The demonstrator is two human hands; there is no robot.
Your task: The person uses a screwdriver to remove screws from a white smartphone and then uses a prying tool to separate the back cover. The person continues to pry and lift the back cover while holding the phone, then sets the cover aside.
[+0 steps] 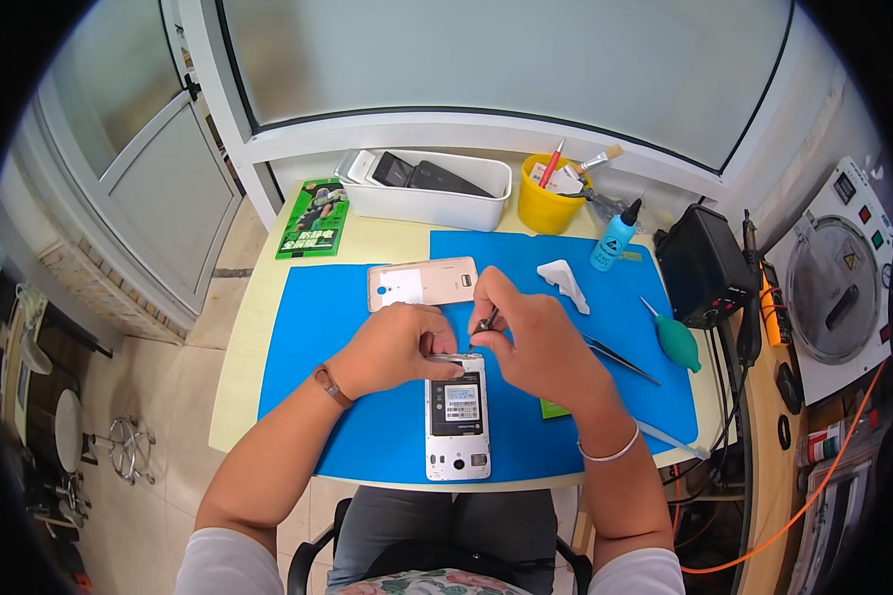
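An opened smartphone (457, 458) lies lengthwise on the blue mat, its white frame and black battery showing. My left hand (395, 342) steadies its far end, the fingers closed at the edge and the thumb on top. My right hand (534, 332) pinches a small dark screwdriver (485, 324) upright, its tip down at the phone's far end. The fingers hide the exact spot where the tip meets the phone. Just beyond my hands rests a gold back cover (448, 279), inner side up, with a white patch on it.
The blue mat (308, 327) also carries tweezers (620, 359), a crumpled white tissue (564, 283), a green air blower (677, 342) and a blue bottle (615, 241). Behind stand a white bin (427, 210) of phones and a yellow tool cup (549, 210). A black box-shaped device (702, 263) stands right.
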